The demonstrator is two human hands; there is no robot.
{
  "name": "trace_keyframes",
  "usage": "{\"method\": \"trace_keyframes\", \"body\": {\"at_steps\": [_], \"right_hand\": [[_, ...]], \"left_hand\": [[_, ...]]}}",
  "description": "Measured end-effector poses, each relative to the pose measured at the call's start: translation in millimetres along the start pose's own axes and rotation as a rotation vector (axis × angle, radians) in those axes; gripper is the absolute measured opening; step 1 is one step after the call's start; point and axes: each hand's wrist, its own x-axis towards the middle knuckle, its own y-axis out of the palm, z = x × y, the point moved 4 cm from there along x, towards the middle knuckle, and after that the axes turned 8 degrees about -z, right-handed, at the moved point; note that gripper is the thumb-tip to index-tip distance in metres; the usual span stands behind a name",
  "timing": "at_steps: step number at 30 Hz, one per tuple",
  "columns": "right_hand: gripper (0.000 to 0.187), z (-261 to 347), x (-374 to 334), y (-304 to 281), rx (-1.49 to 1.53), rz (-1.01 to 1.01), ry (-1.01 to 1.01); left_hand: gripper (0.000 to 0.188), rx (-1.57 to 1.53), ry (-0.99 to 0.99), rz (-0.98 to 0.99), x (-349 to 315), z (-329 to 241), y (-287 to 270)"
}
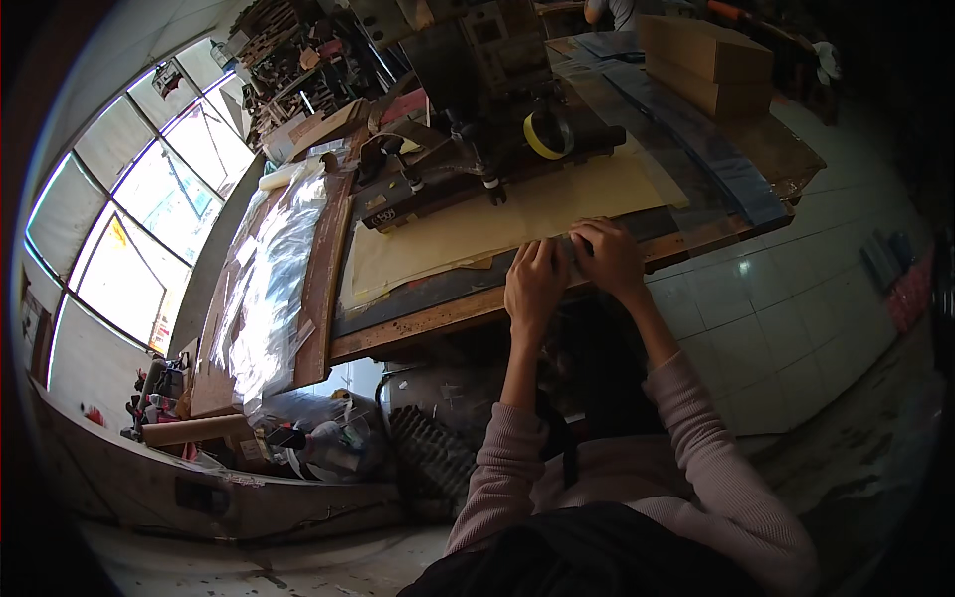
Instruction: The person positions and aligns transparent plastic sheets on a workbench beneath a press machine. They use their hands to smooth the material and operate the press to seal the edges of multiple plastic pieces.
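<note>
My left hand (535, 287) and my right hand (609, 257) are close together at the front edge of the worktable (438, 326). Both have curled fingers, with the fingertips against each other's side. Whatever lies between them is too small or hidden to make out. Just beyond them a large cream sheet (587, 194) lies flat on the dark tabletop. Across its far side runs the dark bar (438, 199) of a heavy machine (477, 65), with rods reaching down toward the sheet. A roll of yellow tape (533, 137) hangs on the machine.
Crumpled clear plastic film (264, 289) covers a brown board on the left. Bluish sheets (716, 164) and cardboard boxes (711, 65) stand at the right. Filled plastic bags (338, 438) sit below the table. Another person (619, 12) is at the far back.
</note>
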Motion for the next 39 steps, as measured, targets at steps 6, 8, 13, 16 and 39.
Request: {"method": "trace_keyframes", "body": {"at_steps": [6, 8, 13, 16, 39], "right_hand": [[0.022, -0.3, -0.4, 1.0, -0.006, 0.003, -0.008], [0.022, -1.0, 0.0, 0.4, -0.013, 0.008, -0.006], [0.021, 1.5, 0.5, -0.6, -0.013, 0.021, 0.003], [0.021, 0.5, -0.4, 0.1, -0.003, 0.008, -0.005], [0.019, 0.5, -0.1, -0.8, 0.0, 0.022, 0.011]], "left_hand": [[0.009, 0.012, -0.004, 0.009, -1.4, 2.5, 1.0], [0.009, 0.007, -0.009, 0.014, -0.8, 0.9, 0.9], [0.01, 0.022, -0.012, 0.022, -1.8, 4.1, 1.4], [0.01, 0.017, -0.014, 0.016, -1.6, 3.6, 1.5], [0.008, -0.01, -0.004, 0.002, -0.4, 2.2, 0.6]]}}
